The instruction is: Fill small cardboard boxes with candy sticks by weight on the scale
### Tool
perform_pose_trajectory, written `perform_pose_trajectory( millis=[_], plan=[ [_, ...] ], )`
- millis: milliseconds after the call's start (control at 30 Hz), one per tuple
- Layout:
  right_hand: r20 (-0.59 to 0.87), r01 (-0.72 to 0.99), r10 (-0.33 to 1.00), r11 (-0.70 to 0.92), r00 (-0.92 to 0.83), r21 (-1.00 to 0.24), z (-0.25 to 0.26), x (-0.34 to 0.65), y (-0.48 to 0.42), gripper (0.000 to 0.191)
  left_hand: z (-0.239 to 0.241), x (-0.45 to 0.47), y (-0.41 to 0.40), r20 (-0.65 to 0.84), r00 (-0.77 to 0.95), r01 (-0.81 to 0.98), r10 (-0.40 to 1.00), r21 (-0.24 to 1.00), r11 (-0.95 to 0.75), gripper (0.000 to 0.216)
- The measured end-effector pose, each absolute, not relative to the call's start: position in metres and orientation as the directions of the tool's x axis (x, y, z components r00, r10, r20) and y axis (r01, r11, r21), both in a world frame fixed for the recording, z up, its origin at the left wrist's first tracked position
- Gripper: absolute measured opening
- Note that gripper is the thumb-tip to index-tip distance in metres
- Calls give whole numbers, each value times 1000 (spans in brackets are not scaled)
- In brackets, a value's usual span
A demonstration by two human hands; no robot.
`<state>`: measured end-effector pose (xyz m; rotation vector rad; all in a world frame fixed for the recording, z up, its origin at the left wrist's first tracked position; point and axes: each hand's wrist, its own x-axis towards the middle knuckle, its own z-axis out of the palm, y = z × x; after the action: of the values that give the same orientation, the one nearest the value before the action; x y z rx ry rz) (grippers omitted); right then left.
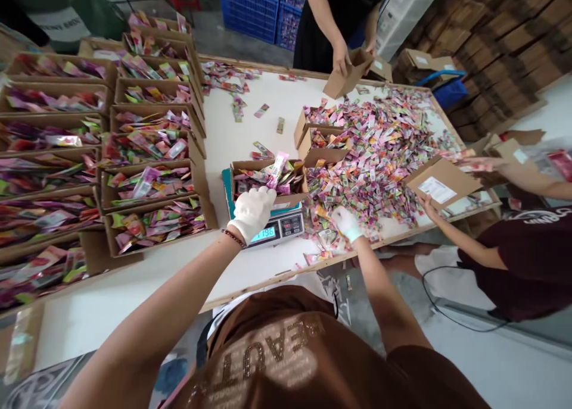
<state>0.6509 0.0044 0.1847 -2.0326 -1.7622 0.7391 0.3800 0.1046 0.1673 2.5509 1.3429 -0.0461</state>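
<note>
My left hand [252, 211], in a white glove, is closed on a pink sachet [276, 168] held over an open cardboard box [268, 166] full of sachets. That box sits on a small digital scale [279, 225] with a lit display. My right hand [347, 223], also gloved, rests closed in the near edge of a big loose pile of colourful sachets [379, 147] on the white table [250, 129]; what its fingers hold is hidden among the packets.
Several filled cardboard boxes [152, 186] stand in rows at the left. Two more open boxes [319, 141] sit in the pile. A person across the table holds a box [346, 75]; another at the right holds a box [440, 183]. Stacked cartons [500, 34] stand behind.
</note>
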Motion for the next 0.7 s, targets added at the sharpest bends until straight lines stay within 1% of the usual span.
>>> perform_pose_trajectory(
  millis=[133, 200, 300, 367, 467, 533, 600, 667, 700],
  plan=[
    [-33, 785, 986, -151, 164, -601, 196, 672, 16, 30, 166, 380, 104, -137, 572, 814, 808, 216, -539, 39],
    [47, 771, 987, -90, 154, -630, 205, 673, 30, 30, 166, 380, 104, -133, 571, 814, 810, 220, -538, 39],
    [141, 718, 989, 68, 42, -692, 216, 650, 58, 23, 167, 379, 103, -131, 569, 816, 812, 217, -536, 39],
    [189, 704, 980, 173, -57, -689, 220, 622, 81, 21, 168, 378, 102, -131, 564, 819, 815, 213, -533, 38],
    [223, 752, 952, 304, -212, -585, 225, 582, 111, 23, 170, 377, 99, -133, 556, 825, 820, 212, -524, 38],
    [172, 801, 944, 330, -282, -499, 228, 570, 124, 34, 171, 378, 99, -135, 549, 829, 825, 214, -517, 38],
    [86, 855, 955, 294, -285, -427, 232, 576, 129, 43, 172, 378, 100, -136, 543, 832, 828, 216, -511, 37],
    [26, 917, 975, 216, -220, -334, 235, 600, 131, 41, 174, 376, 100, -131, 547, 829, 827, 223, -513, 35],
    [1, 951, 988, 150, -155, -271, 234, 618, 132, 39, 175, 372, 98, -124, 554, 823, 823, 229, -520, 34]
  ],
)
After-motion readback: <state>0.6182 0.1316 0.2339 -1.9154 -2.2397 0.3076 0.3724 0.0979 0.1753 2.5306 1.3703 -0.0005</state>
